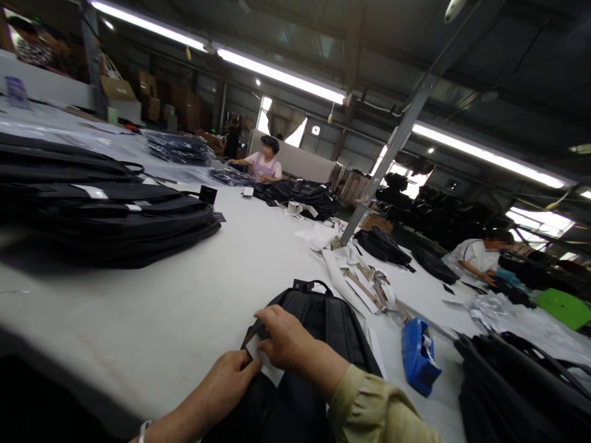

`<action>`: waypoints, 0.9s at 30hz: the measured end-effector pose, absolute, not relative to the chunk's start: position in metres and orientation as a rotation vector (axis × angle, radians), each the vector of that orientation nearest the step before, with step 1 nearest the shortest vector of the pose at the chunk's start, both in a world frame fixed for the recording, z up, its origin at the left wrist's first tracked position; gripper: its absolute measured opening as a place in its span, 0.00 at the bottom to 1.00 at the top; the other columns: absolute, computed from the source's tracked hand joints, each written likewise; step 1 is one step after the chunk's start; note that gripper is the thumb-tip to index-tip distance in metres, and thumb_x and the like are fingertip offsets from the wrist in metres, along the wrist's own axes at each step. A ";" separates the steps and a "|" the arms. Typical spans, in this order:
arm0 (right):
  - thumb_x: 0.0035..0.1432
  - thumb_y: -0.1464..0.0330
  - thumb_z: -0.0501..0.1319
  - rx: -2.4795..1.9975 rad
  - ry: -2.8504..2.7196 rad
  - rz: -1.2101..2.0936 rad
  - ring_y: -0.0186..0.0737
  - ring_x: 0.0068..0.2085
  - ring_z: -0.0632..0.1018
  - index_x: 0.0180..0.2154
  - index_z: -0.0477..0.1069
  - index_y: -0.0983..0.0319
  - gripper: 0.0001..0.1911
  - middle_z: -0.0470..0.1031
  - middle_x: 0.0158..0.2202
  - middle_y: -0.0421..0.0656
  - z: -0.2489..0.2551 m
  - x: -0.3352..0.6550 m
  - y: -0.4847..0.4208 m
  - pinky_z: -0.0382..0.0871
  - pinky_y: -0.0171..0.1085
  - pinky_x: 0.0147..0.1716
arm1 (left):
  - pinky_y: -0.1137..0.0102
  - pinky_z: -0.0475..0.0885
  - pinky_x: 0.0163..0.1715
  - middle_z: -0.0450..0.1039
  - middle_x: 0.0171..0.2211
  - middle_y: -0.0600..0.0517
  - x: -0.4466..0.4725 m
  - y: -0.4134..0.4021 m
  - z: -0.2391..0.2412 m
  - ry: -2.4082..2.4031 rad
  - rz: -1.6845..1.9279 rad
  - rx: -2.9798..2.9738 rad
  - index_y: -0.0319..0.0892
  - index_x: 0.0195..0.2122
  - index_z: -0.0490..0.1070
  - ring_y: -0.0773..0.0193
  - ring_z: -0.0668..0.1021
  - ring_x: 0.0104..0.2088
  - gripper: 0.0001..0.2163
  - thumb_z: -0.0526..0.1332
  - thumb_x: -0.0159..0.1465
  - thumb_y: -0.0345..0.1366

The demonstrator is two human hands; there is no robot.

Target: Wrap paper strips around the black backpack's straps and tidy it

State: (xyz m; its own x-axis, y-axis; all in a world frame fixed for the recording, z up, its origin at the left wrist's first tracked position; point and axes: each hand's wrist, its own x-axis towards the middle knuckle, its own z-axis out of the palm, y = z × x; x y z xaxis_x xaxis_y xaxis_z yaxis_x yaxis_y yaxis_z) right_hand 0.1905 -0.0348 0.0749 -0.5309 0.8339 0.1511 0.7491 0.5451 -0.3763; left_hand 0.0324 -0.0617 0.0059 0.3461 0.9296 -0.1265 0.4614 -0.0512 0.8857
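White tag [264, 362] on black backpack [323, 326], long axis running away across tabletop [184, 307]; right hand [286, 339] and left hand [231, 375] fingers pinched shut on tag from opposite sides.

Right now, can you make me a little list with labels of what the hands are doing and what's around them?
left hand: pinches the lower edge of a white paper tag
right hand: presses the tag against a black backpack
backpack: lies flat on the white table
right of backpack: blue tape dispenser
far left: stack of black bags
others: two people working at the table farther off
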 end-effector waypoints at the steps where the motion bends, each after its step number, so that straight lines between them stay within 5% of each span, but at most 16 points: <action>1: 0.52 0.72 0.65 -1.149 -2.615 0.212 0.47 0.54 0.72 0.58 0.65 0.59 0.30 0.68 0.60 0.51 0.083 0.190 -0.035 0.69 0.41 0.49 | 0.64 0.65 0.28 0.77 0.25 0.46 0.033 -0.061 0.007 1.271 0.626 1.673 0.41 0.24 0.73 0.51 0.78 0.29 0.19 0.51 0.62 0.48; 3: 0.56 0.71 0.62 -0.865 -2.855 -0.067 0.50 0.55 0.70 0.57 0.66 0.59 0.26 0.68 0.59 0.50 0.096 0.188 -0.034 0.67 0.45 0.49 | 0.63 0.66 0.32 0.78 0.28 0.44 0.033 -0.061 0.008 1.273 0.646 1.684 0.40 0.26 0.73 0.50 0.79 0.32 0.18 0.52 0.61 0.48; 7: 0.58 0.71 0.60 -0.729 -3.058 -0.243 0.43 0.39 0.73 0.34 0.72 0.61 0.02 0.76 0.35 0.43 0.095 0.185 -0.025 0.65 0.42 0.37 | 0.64 0.65 0.30 0.75 0.24 0.47 0.032 -0.062 0.010 1.293 0.647 1.711 0.42 0.24 0.72 0.52 0.77 0.30 0.18 0.51 0.60 0.48; 13: 0.63 0.68 0.57 -0.738 -2.880 -0.265 0.39 0.31 0.70 0.30 0.70 0.61 0.09 0.73 0.31 0.44 0.048 0.203 -0.032 0.63 0.39 0.33 | 0.66 0.67 0.29 0.73 0.24 0.51 0.028 -0.062 0.007 1.231 0.702 1.594 0.42 0.22 0.71 0.54 0.75 0.31 0.15 0.53 0.57 0.46; 20: 0.66 0.65 0.54 -0.904 -2.573 0.179 0.42 0.49 0.74 0.49 0.71 0.62 0.14 0.75 0.48 0.49 0.024 0.219 -0.072 0.68 0.40 0.52 | 0.66 0.73 0.34 0.76 0.28 0.50 0.027 -0.070 0.009 1.015 0.711 1.286 0.42 0.28 0.75 0.52 0.77 0.35 0.16 0.59 0.56 0.51; 27: 0.59 0.68 0.61 -1.131 -2.204 0.361 0.41 0.49 0.75 0.42 0.74 0.63 0.10 0.75 0.45 0.49 0.019 0.215 -0.082 0.69 0.38 0.53 | 0.64 0.75 0.35 0.75 0.25 0.49 0.033 -0.069 0.016 1.122 0.664 1.241 0.42 0.27 0.74 0.49 0.78 0.36 0.25 0.62 0.50 0.62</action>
State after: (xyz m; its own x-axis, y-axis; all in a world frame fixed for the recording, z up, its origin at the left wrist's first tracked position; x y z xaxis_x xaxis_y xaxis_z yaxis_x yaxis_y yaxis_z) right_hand 0.2155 -0.0821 0.0187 -0.4350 0.8030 0.4074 0.6311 0.5946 -0.4981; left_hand 0.0334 -0.0693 0.0160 0.3559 0.8868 -0.2949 0.1685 0.2495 0.9536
